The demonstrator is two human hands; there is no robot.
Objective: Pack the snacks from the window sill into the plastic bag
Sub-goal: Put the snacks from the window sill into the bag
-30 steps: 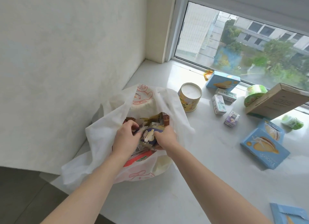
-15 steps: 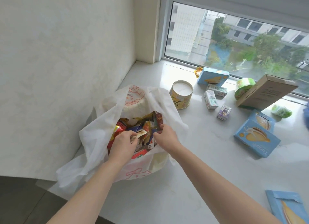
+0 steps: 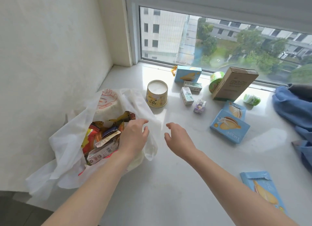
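White window sill (image 3: 168,183) fills the view, and the plastic bag (image 3: 67,155) sits at its left end against the wall, mouth gaping, stuffed with bright snack packets. Left hand (image 3: 133,138) rests at the bag's right rim, fingers loosely open. Right hand (image 3: 179,138) hovers just beside it, open and empty. Beyond them stands a yellow paper tub (image 3: 157,95), with small cartons and blue boxes near the glass.

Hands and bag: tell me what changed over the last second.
The right hand came out of the plastic bag and now hovers empty over the sill, fingers spread. The left hand let go of the snacks and moved to the bag's right edge. The yellow cup and blue boxes stayed put on the sill.
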